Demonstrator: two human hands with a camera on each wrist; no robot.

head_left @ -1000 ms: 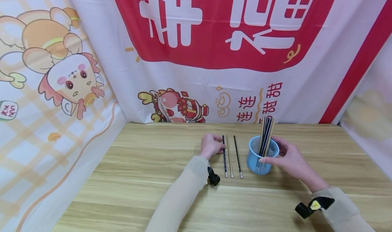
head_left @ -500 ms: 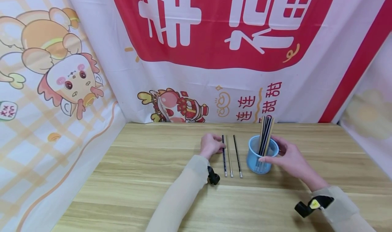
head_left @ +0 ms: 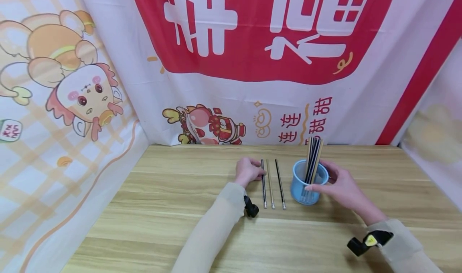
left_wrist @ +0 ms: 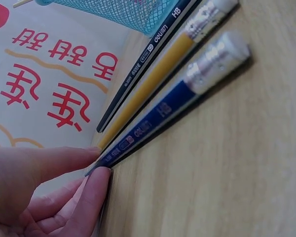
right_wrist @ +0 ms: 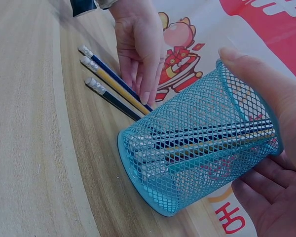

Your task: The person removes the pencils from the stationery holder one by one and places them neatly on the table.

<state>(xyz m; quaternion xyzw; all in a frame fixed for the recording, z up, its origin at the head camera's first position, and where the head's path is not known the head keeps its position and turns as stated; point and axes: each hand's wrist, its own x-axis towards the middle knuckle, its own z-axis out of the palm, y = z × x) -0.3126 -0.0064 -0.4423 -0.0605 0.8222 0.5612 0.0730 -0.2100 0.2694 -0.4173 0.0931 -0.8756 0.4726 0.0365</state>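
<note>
Three pencils with white erasers lie side by side on the wooden table (head_left: 173,209), erasers toward me: a dark blue pencil (left_wrist: 147,127) at left, a yellow pencil (left_wrist: 155,76), then a black pencil (left_wrist: 138,69). My left hand (head_left: 247,172) pinches the blue one near its far end between thumb and fingertip. To their right a light blue mesh pencil holder (head_left: 298,189) stands upright, with several pencils (head_left: 313,156) leaning inside. My right hand (head_left: 341,189) grips the holder from the right, its thumb at the near rim and the fingers behind.
A white and red printed cloth (head_left: 231,92) hangs along the table's back edge, close behind the holder. Another printed cloth (head_left: 72,176) borders the left side. Each wrist carries a black camera mount, such as the left one (head_left: 251,209).
The blue pencil's eraser end has shifted very slightly left, away from the yellow pencil, while my left hand keeps its pinch. My right hand and the holder have stayed in place.
</note>
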